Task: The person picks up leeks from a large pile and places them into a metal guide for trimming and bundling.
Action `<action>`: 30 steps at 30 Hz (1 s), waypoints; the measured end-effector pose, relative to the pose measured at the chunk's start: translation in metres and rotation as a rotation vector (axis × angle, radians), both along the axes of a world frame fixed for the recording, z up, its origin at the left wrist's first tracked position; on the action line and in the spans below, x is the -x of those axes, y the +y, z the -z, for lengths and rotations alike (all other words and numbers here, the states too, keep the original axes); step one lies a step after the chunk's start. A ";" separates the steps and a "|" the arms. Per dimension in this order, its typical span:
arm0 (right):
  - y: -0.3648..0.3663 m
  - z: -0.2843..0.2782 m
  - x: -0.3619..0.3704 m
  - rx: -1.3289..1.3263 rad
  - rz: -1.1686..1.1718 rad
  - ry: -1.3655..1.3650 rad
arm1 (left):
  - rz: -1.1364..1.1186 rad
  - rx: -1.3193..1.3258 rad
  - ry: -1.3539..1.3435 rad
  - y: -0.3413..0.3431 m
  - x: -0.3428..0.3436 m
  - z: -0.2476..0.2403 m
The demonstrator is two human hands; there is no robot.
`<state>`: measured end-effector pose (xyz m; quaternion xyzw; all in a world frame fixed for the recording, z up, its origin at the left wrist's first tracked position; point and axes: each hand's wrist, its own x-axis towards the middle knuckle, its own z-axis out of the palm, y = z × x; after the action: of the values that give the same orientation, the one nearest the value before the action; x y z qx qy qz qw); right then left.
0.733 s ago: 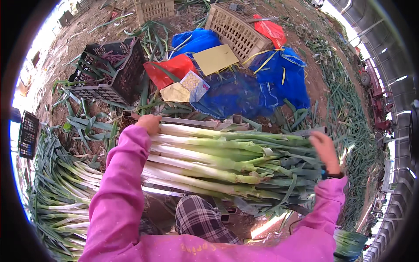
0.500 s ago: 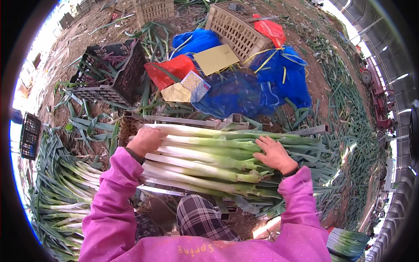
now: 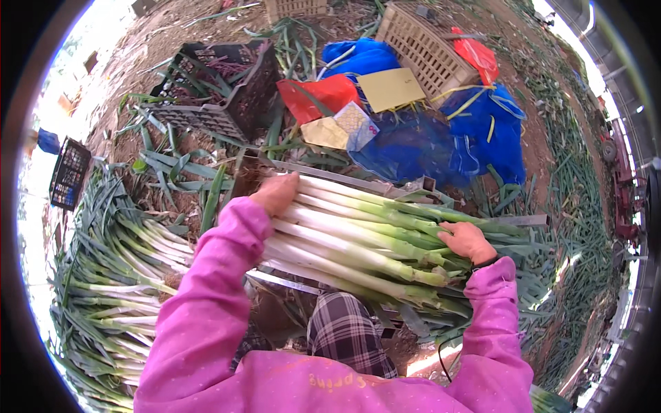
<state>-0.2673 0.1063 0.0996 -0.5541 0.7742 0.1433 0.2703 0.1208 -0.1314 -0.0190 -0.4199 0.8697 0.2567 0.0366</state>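
Observation:
A row of thick leeks (image 3: 344,234) lies side by side across a low metal frame (image 3: 330,177) in front of me, white stems to the left and green leaves to the right. Around the far stems, by the root end, my left hand (image 3: 277,195) is closed, its fingertips partly hidden. My right hand (image 3: 469,242) rests on the green part, thumb apart from the fingers, which lie over the leaves.
More leeks (image 3: 131,289) are piled on the ground at left. Beyond the frame are a black crate (image 3: 213,93), a red bag (image 3: 317,95), yellow card (image 3: 391,89), blue mesh bags (image 3: 489,131) and a beige crate (image 3: 423,51). Loose leaves (image 3: 571,275) cover the ground at right.
The whole view has swung left, so the scene sits farther right. Both hands stay at about the same places on the leeks; the right hand's fingers are less spread.

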 end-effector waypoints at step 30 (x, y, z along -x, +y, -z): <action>0.057 0.018 -0.109 0.304 -0.346 0.211 | -0.505 0.289 -0.146 0.029 -0.295 -0.138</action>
<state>-0.1581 0.1633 0.0820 -0.6947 0.7043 0.1265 0.0731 0.4160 -0.1027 0.1194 -0.6411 0.7604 0.1002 -0.0260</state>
